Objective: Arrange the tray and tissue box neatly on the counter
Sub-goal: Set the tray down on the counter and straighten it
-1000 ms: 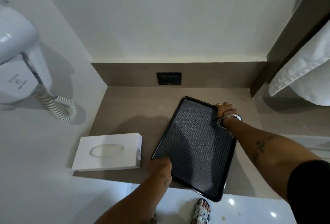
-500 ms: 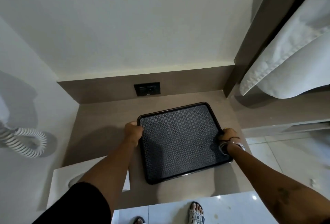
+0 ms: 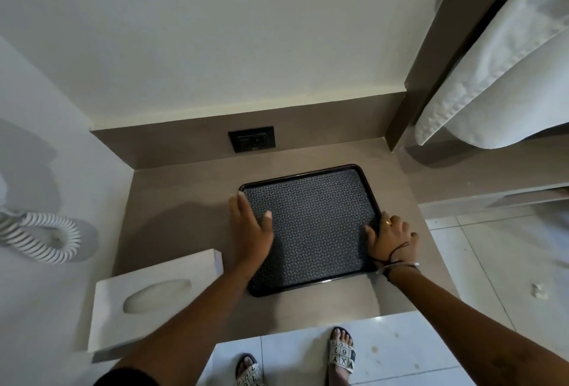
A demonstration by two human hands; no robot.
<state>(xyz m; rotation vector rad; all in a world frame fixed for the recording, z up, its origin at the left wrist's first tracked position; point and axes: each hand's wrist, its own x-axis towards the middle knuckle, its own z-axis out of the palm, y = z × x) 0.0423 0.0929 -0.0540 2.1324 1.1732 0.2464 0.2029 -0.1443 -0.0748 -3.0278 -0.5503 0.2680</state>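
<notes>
A black tray [image 3: 311, 216] with a patterned mat lies flat on the brown counter [image 3: 184, 201], its long sides roughly parallel to the back wall. My left hand [image 3: 251, 228] rests flat with fingers apart over the tray's left edge, thumb on the mat. My right hand [image 3: 391, 238] grips the tray's right rim, thumb inside the tray. A white tissue box [image 3: 147, 299] lies on the counter at the front left, apart from the tray and partly hidden by my left forearm.
A black wall socket [image 3: 251, 138] sits in the backsplash behind the tray. A coiled white cord [image 3: 46, 238] hangs on the left wall. White towels [image 3: 498, 77] hang at the upper right. My sandalled feet [image 3: 341, 351] stand on white floor tiles below the counter's edge.
The tray has been turned from a slanted position to lie square to the wall. My left hand has opened and now lies flat on the left edge; my right hand stays on the right rim.
</notes>
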